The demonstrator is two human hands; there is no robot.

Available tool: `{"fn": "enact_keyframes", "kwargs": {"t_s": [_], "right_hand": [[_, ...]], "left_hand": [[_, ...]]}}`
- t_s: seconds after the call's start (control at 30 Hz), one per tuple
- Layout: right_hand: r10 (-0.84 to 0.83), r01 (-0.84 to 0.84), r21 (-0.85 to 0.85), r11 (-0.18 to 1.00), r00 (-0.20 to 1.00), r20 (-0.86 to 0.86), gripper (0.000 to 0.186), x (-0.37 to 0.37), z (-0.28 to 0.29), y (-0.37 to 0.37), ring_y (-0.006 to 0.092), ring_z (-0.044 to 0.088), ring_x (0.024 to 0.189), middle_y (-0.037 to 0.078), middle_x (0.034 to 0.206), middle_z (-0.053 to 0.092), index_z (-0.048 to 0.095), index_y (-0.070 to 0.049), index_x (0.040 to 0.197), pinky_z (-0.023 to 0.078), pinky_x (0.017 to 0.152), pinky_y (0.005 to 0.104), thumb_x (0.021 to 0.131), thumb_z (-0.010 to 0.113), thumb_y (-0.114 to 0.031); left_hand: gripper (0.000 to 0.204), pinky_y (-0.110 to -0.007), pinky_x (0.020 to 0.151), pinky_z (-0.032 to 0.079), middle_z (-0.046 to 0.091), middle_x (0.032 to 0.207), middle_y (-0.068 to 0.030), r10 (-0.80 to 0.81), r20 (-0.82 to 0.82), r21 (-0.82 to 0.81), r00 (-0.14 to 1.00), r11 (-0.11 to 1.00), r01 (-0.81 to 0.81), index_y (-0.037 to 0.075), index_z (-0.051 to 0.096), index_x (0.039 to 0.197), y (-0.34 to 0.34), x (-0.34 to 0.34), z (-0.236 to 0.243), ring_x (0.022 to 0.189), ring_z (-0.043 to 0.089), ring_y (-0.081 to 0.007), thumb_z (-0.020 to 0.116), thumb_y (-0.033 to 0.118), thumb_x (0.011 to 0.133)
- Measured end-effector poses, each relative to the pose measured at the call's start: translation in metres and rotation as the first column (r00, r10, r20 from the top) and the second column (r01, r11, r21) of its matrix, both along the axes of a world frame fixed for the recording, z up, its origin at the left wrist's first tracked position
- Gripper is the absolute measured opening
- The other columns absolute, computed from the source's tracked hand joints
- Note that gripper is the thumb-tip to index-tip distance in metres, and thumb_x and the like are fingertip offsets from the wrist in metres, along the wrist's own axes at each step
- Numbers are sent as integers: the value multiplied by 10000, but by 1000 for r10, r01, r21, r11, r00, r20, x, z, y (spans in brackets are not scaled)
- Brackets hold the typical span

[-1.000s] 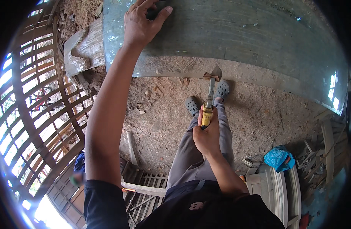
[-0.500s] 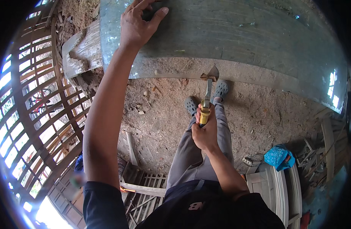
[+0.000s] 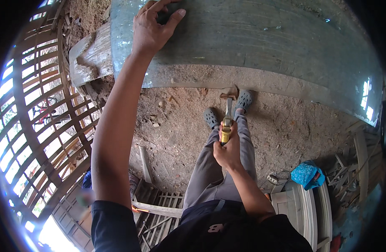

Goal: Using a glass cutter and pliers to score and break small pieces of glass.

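My left hand [image 3: 153,26] rests on a large, glossy, greenish glass-like sheet [image 3: 243,38], thumb spread and fingers curled toward the top edge of the view. My right hand [image 3: 227,150] is closed round the yellow handle of a tool [image 3: 226,131] with a narrow metal blade pointing away from me; its exact kind is unclear. The blade's tip lies close to the sheet's near edge, beside a small brown piece [image 3: 229,91]. Whether tip and edge touch I cannot tell. Ground shows through a clear strip along that edge.
My feet, in grey clogs [image 3: 244,100], stand on bare soil beneath the sheet's near edge. A weathered board [image 3: 90,59] lies at the left, by a slatted wall [image 3: 37,105]. A blue bag [image 3: 307,174] sits on wooden frames at the right, near scrap wood [image 3: 348,176].
My right hand has drawn the yellow-handled tool a little toward my body. My left hand has stayed in place on the sheet.
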State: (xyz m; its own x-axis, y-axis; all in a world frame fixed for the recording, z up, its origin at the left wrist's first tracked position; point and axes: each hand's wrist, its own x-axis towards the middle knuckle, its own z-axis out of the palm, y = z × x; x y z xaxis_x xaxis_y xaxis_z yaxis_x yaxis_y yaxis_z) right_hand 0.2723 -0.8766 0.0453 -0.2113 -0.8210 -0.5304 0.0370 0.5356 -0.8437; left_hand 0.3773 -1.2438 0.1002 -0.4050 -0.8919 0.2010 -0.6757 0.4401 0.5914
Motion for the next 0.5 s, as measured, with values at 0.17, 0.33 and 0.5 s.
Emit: {"fn": "enact_keyframes", "kwargs": {"t_s": [0.17, 0.33, 0.5], "right_hand": [[119, -120, 132, 984, 993, 14, 508, -25, 44, 20, 320, 607, 892, 178, 976, 535, 442, 16, 1225, 491, 818, 432, 728, 544, 52], [212, -221, 114, 968, 973, 89, 534, -69, 108, 16, 253, 599, 869, 142, 982, 541, 451, 0, 1270, 486, 769, 363, 752, 564, 64], [-61, 55, 30, 998, 969, 240, 535, -99, 116, -31, 95, 485, 814, 21, 963, 492, 466, -16, 1307, 453, 745, 267, 789, 518, 103]], "left_hand": [[385, -397, 852, 517, 661, 984, -136, 23, 22, 98, 1000, 995, -25, 74, 734, 1227, -4, 5, -2, 930, 638, -288, 785, 273, 901], [398, -362, 871, 521, 735, 1114, -63, 21, 56, -48, 998, 999, -18, 187, 758, 1258, 10, 4, 2, 960, 636, -184, 782, 407, 927], [562, -435, 1003, 515, 736, 1214, -101, -191, -210, 131, 959, 966, 221, 104, 709, 1333, 72, -20, 26, 1172, 661, -256, 764, 490, 929]]}}
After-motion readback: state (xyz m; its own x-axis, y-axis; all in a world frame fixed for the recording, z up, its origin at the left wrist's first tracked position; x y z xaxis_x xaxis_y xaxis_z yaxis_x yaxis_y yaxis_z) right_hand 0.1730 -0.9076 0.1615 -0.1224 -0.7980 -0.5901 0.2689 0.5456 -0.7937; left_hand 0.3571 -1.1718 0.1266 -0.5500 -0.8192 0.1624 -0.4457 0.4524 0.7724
